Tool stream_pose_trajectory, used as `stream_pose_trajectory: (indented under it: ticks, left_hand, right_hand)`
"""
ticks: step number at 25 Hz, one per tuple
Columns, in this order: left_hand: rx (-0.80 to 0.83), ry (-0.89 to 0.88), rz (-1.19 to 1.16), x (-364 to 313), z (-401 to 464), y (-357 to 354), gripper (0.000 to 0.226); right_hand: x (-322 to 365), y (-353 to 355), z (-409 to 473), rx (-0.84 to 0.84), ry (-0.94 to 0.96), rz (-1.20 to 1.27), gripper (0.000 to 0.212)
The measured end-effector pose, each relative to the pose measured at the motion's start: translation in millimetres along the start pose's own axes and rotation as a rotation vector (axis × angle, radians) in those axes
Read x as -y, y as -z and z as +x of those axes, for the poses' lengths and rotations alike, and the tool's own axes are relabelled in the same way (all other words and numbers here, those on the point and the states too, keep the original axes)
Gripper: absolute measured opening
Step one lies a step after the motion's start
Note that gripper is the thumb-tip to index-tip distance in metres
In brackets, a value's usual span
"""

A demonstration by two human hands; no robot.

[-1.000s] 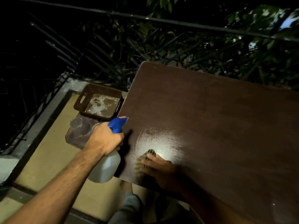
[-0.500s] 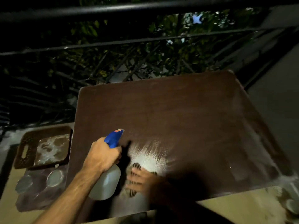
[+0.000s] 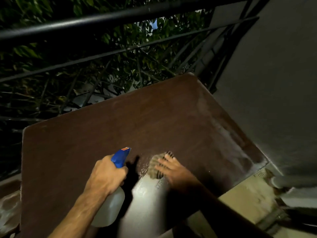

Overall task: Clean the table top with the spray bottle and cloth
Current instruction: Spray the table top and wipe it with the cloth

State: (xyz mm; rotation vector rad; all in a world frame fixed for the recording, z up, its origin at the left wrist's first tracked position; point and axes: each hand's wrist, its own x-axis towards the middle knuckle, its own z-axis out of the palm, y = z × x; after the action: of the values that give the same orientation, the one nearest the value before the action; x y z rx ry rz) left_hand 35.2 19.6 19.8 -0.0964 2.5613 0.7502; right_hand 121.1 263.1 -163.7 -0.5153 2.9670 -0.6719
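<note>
A dark brown table top [image 3: 106,131] fills the middle of the view, with a wet shiny patch near its front edge. My left hand [image 3: 107,176] grips a white spray bottle [image 3: 111,208] with a blue trigger head, held over the table and pointing away from me. My right hand [image 3: 171,169], fingers spread flat, presses a striped cloth [image 3: 155,166] onto the table just right of the wet patch. The hand covers most of the cloth.
A black metal railing [image 3: 120,16] with leafy branches behind it runs along the table's far side. A grey wall [image 3: 274,83] stands close on the right. Pale floor [image 3: 243,200] shows at lower right, and a blurred plastic-wrapped item [image 3: 8,212] lies at far left.
The view has swung right, so the brown basket and wrapped items slid out on the left. My right hand and the cloth moved up and right across the table. The bottle stayed in my left hand.
</note>
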Motion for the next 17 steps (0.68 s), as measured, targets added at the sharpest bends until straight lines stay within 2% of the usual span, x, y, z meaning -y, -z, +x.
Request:
stream_pose_trajectory:
  ticks: [2, 4, 6, 8, 10, 11, 14, 15, 17]
  left_hand:
    - [-0.001, 0.019, -0.008, -23.6, 5.7, -7.7, 0.006]
    - [-0.006, 0.031, -0.016, -46.7, 9.1, -12.3, 0.006]
    - [-0.013, 0.032, -0.016, -77.4, 14.8, -22.2, 0.006]
    - [0.002, 0.010, -0.015, -109.6, 21.0, -35.5, 0.009]
    - [0.030, -0.021, -0.004, -140.0, 28.9, -50.4, 0.009]
    - [0.049, -0.040, 0.004, -155.1, 33.6, -58.9, 0.009]
    - [0.104, -0.091, 0.011, -194.9, 46.5, -82.6, 0.011]
    - [0.113, -0.100, 0.005, -207.2, 51.2, -89.8, 0.011]
    - [0.112, -0.093, -0.027, -228.5, 60.6, -100.4, 0.010]
  right_hand:
    - [-59.1, 35.4, 7.2, -0.108, -0.219, -0.074, 0.062]
    - [-110.8, 66.7, 9.9, -0.119, -0.456, -0.062, 0.066]
    - [-128.2, 72.6, 2.7, -0.124, -0.569, -0.012, 0.065]
    - [-111.4, 62.9, -10.7, -0.120, -0.466, -0.020, 0.067]
    - [-87.4, 42.9, -33.6, -0.167, -0.167, -0.080, 0.065]
    - [-80.0, 32.6, -46.5, -0.107, -0.033, -0.116, 0.060]
    - [-77.9, 3.4, -77.8, 0.175, 0.061, -0.139, 0.044]
    - [-80.6, -7.7, -85.1, 0.263, 0.071, -0.259, 0.044]
    - [-98.8, -3.4, -83.5, 0.318, -0.004, -0.434, 0.057]
